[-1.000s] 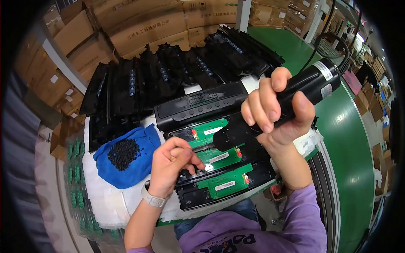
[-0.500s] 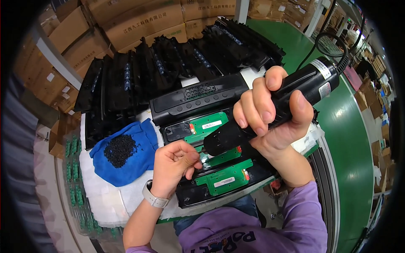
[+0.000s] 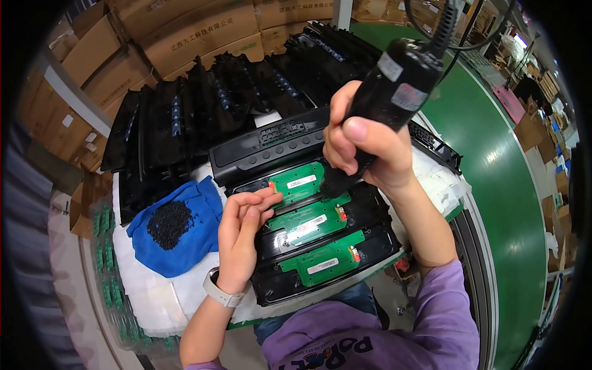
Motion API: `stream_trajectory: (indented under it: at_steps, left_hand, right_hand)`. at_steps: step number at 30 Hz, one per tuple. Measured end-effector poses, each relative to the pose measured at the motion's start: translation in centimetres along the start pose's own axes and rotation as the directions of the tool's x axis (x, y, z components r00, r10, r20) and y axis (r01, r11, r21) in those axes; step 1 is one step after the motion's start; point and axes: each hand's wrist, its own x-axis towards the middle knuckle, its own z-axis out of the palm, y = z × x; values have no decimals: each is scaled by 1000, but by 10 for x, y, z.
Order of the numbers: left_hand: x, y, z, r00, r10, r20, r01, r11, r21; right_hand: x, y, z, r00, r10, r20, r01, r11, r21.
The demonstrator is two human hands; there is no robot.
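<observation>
My right hand (image 3: 376, 142) grips a black corded electric screwdriver (image 3: 388, 86), its nose pointing down at the panels. The nose meets the space between the upper green circuit board (image 3: 296, 182) and the middle green circuit board (image 3: 308, 227); its bit is hidden. My left hand (image 3: 246, 222) hovers by the left ends of these boards, fingers curled and thumb close against them. Anything between those fingers is too small to make out. A lower green circuit board (image 3: 327, 262) lies nearest me. Each board sits in a black plastic panel (image 3: 277, 290).
Left of the panels, a blue cloth (image 3: 166, 262) bears a heap of tiny black pieces (image 3: 169, 225), perhaps screws. A black housing with buttons (image 3: 265, 151) lies behind the boards. Several black shells (image 3: 203, 98) line the back. Green boards in clear trays (image 3: 111, 290) stand at left.
The screwdriver has swung more upright and its nose has moved right and down onto the boards. My left hand has drawn away from the nose, slightly left and up.
</observation>
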Motion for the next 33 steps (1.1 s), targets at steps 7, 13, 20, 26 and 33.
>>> stream_trajectory:
  at_steps: [7, 13, 20, 26, 33]
  left_hand:
    - [0, 0, -4, 998, -30, -55, 26, 996, -88]
    - [2, 6, 1, 981, -88, -171, 76, 994, -72]
    - [5, -1, -12, 984, -171, 47, 177, 960, -218]
    - [4, 0, -6, 982, -170, 88, 174, 984, -43]
    - [0, 6, -7, 992, -124, 30, 121, 989, 88]
  right_hand:
    - [2, 8, 5, 997, 68, -38, -70, 997, -39]
    - [2, 12, 9, 995, 95, 24, -92, 988, -126]
    - [8, 13, 15, 991, 135, 4, -133, 982, -135]
    - [-5, 3, 27, 998, 54, 23, -46, 964, -264]
    - [-5, 1, 7, 985, -115, 128, 83, 970, 230]
